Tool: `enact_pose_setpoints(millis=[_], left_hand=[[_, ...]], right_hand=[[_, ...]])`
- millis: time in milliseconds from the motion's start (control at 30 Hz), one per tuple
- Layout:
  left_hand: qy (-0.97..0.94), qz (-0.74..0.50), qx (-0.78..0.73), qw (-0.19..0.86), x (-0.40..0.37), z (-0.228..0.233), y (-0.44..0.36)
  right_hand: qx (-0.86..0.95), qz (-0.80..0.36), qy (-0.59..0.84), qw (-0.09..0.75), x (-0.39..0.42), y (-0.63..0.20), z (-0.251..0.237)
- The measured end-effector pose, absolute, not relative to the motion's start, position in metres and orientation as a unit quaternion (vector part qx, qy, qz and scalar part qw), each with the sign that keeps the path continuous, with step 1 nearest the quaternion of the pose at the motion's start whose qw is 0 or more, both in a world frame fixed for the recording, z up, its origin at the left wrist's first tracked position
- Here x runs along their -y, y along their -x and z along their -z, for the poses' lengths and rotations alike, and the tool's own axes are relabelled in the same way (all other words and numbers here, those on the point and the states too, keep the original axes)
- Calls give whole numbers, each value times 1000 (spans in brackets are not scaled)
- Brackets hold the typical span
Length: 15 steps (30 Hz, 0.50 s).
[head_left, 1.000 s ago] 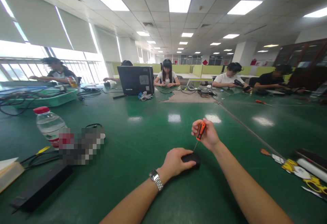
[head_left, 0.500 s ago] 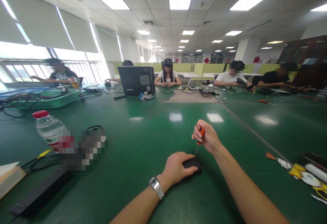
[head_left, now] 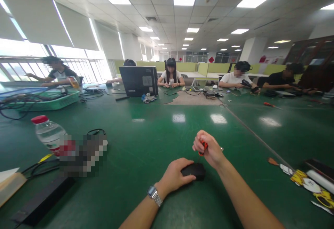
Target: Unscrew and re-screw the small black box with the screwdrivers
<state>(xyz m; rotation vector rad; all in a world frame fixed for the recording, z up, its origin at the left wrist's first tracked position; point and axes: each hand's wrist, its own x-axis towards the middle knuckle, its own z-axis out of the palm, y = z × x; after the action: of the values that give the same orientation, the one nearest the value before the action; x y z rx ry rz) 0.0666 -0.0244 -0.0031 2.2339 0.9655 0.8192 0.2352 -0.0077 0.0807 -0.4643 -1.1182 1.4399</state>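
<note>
A small black box-shaped object [head_left: 195,172] lies on the green tabletop in front of me. My left hand [head_left: 175,173] grips it from its left side, thumb along the near edge and fingers at the far edge. Just above its far right part is my right hand [head_left: 208,149], wrapped round the orange and black handle of a screwdriver [head_left: 203,147]. The screwdriver's thin shaft points down behind the box's far edge; its tip is hard to make out, so I cannot tell whether it touches the box.
To the left stand a water bottle [head_left: 49,133] with a red cap and a long black bar [head_left: 44,197]. Further back are a green basket [head_left: 57,100] of cables and a monitor [head_left: 138,81]. Another screwdriver [head_left: 271,105] lies at far right. Several people sit across the table.
My right hand has lowered slightly, and the screwdriver's handle has turned in its grip. The left hand, with the black box, has shifted a little left in view.
</note>
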Motion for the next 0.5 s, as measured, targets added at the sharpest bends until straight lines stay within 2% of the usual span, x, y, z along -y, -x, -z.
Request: enact_pose_setpoints(millis=[167,367,500], left_hand=[[-803,-334,-385,308,31,5,-62],[-767,-355,-413,341,34,10,-58],[-753,-365,-410,363,37,13,-59]], right_hand=[[453,-580,217,642,9,-242,-76],[447,-541,309,642,11,-267,-73],[418,-548,299,660,15,-265,-77]])
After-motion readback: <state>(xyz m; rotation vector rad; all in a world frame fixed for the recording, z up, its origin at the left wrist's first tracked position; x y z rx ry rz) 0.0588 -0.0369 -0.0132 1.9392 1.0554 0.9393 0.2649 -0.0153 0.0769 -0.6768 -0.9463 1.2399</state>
